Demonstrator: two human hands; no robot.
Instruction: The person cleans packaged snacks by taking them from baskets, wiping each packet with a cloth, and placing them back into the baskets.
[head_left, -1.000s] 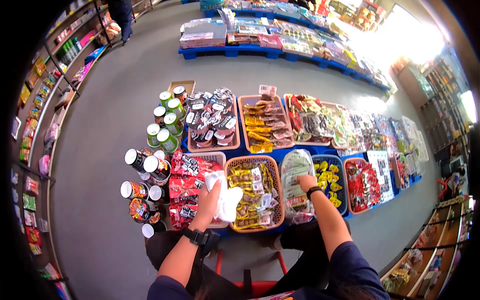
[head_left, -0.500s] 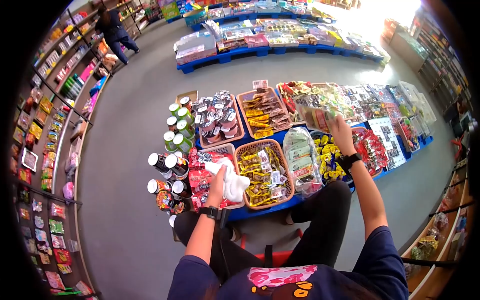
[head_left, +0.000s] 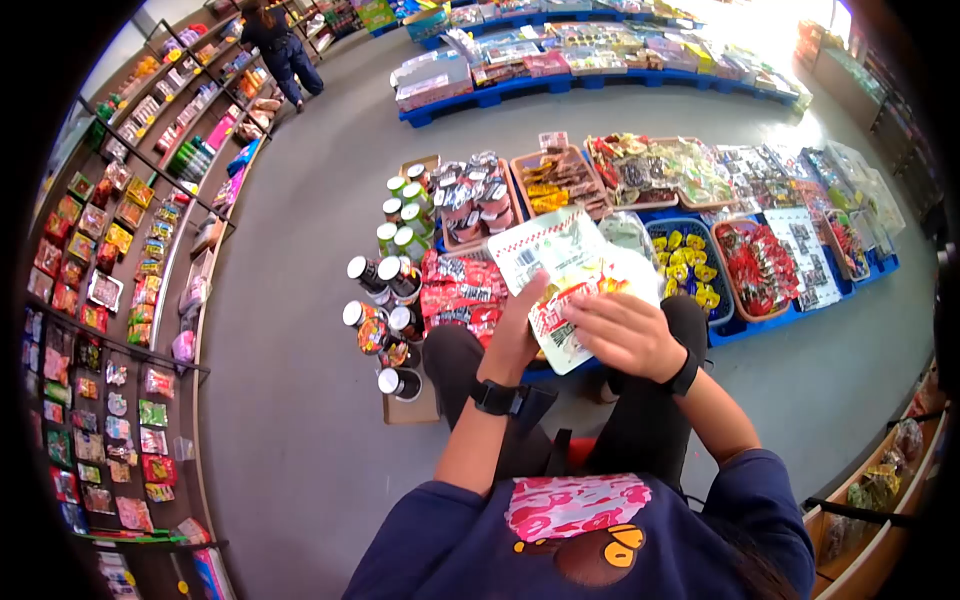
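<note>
My left hand (head_left: pixel 515 325) grips white snack packets by their left side, thumb on top. The upper packet (head_left: pixel 540 245) has a red checkered edge and a barcode. The lower one shows a red printed label (head_left: pixel 552 318). From the other side, my right hand (head_left: pixel 635 335) has its bent fingers pressed on the packet with the red label. A plain white, soft-looking patch (head_left: pixel 640 272) shows beyond the right knuckles; it looks like cloth, but its edges are unclear. The packets hide most of the basket of yellow snacks below.
Jars (head_left: pixel 398 275) and green-bodied cans (head_left: pixel 408 240) stand left of red packets (head_left: pixel 460 290). Right lie a blue basket of yellow-wrapped sweets (head_left: pixel 690 265) and a basket of red packets (head_left: pixel 758 262). Shelves (head_left: pixel 120 260) line the left. Another person (head_left: pixel 283 50) stands by them.
The right hand has brought a packet from the right to the middle, meeting the left hand over my lap. The left hand, earlier on a white cloth, now grips packets. My view has shifted left.
</note>
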